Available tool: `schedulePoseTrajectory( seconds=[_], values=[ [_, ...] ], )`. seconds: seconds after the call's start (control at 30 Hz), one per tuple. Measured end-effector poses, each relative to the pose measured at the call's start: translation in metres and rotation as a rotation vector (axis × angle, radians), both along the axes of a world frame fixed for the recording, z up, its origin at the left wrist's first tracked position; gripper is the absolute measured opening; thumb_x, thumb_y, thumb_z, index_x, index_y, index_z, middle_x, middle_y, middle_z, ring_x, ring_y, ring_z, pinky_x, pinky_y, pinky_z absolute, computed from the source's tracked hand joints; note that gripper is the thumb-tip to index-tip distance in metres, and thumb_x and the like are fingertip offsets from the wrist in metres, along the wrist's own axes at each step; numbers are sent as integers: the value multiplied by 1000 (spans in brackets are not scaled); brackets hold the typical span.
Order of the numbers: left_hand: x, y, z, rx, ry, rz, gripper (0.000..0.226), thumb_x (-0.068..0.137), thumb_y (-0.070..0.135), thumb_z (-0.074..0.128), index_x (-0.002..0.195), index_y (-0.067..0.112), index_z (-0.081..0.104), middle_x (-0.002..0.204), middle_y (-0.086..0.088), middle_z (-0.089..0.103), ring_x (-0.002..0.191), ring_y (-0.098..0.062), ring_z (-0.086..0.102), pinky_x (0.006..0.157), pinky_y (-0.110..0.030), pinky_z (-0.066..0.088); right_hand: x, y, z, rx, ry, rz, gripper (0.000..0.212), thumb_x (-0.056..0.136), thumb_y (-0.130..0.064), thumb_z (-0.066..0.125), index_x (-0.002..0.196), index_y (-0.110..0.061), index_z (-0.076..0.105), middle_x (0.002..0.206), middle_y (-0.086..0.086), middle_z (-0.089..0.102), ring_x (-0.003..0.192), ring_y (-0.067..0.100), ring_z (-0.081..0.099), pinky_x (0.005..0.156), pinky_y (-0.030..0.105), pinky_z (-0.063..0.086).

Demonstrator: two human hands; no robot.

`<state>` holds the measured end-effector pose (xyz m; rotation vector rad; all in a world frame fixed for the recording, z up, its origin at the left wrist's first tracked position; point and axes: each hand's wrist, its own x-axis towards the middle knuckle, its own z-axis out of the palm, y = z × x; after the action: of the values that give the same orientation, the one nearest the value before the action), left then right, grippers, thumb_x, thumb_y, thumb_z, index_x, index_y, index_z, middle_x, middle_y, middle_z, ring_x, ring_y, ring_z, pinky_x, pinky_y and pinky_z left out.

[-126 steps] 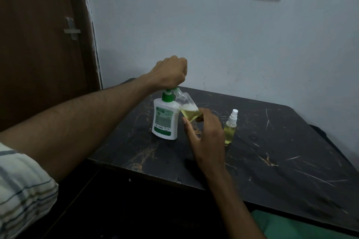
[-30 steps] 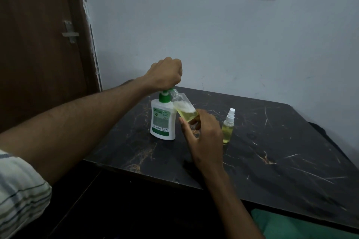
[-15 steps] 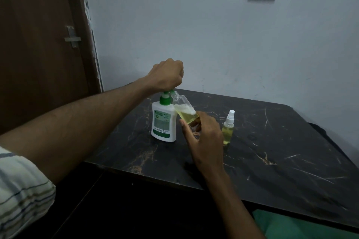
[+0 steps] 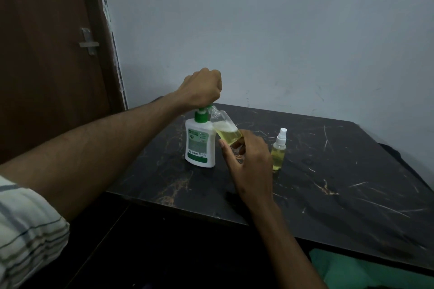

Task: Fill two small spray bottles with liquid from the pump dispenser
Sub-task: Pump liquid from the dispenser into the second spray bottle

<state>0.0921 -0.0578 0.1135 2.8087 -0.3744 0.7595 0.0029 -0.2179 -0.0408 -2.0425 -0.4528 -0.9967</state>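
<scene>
The left hand [image 4: 202, 91], its grip clenched on the pump dispenser [image 4: 199, 143] head, fills the tilted open bottle [image 4: 225, 128] grasped by the right hand [image 4: 251, 162] above the counter [image 4: 328, 183]; next probably capping it.

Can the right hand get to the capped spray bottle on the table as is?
Probably not yet. The path looks free: the capped spray bottle stands just right of the right hand, nothing between. But that hand grips the tilted open bottle at the pump dispenser, so it's occupied.
</scene>
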Motion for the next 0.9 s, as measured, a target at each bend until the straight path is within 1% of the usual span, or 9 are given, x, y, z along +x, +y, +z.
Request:
schedulePoseTrajectory(
  seconds=[0.1,0.2,0.33,0.37,0.5,0.63,0.73,0.8,0.9],
  values=[
    [-2,-2,2,0,9,6,24,82,3,51,69,23,48,86,-3,64,71,-20,56,66,-37,45,-1,0,0,2,-17,-2,35,97,-50,64,109,-18,64,91,-11,53,81,8,50,69,18,37],
    [-4,-4,7,16,8,-4,25,77,0,49,63,21,45,72,0,55,66,-22,51,66,-38,43,-1,-1,0,9,-13,4,35,97,-51,63,109,-18,64,91,-10,54,81,10,51,69,21,40],
    [-2,-3,2,0,-16,-1,14,87,3,51,85,12,61,88,-3,63,76,-24,59,68,-38,45,0,-1,0,1,0,10,35,97,-52,62,109,-19,64,92,-8,58,82,9,51,69,17,37],
    [-2,-3,1,-3,-9,0,14,88,3,51,85,12,60,86,-2,63,74,-22,58,67,-37,44,0,-1,0,-2,3,9,34,97,-52,62,108,-19,64,92,-8,57,82,9,50,69,18,37],
    [-7,-4,6,14,19,-4,24,78,1,50,66,22,46,74,1,54,68,-22,52,64,-36,39,0,-1,-1,-4,-1,6,33,98,-53,61,104,-21,62,89,-11,53,81,9,50,69,22,40],
    [-5,-3,4,1,-8,5,17,84,3,50,77,17,55,89,-3,61,78,-27,58,69,-38,42,2,-1,-1,-1,-6,5,31,99,-52,62,105,-22,62,89,-10,54,81,9,50,69,25,43],
    [-4,-4,0,0,-21,17,14,89,3,50,90,10,63,93,-6,64,81,-26,60,70,-38,43,0,-1,-1,2,-3,6,32,98,-53,62,103,-22,61,89,-9,54,81,9,49,68,23,40],
    [-6,-5,4,20,-26,19,15,87,2,50,89,9,64,94,-7,66,81,-27,61,70,-38,44,-1,-1,0,6,-13,9,31,98,-52,63,104,-21,62,89,-8,56,81,10,50,69,26,43],
    [-6,-5,6,28,-25,6,19,83,2,50,75,17,57,95,-7,68,81,-29,62,70,-39,45,0,-1,0,6,-19,9,29,99,-50,64,104,-21,62,88,-8,56,81,11,50,69,29,45]
  ],
)
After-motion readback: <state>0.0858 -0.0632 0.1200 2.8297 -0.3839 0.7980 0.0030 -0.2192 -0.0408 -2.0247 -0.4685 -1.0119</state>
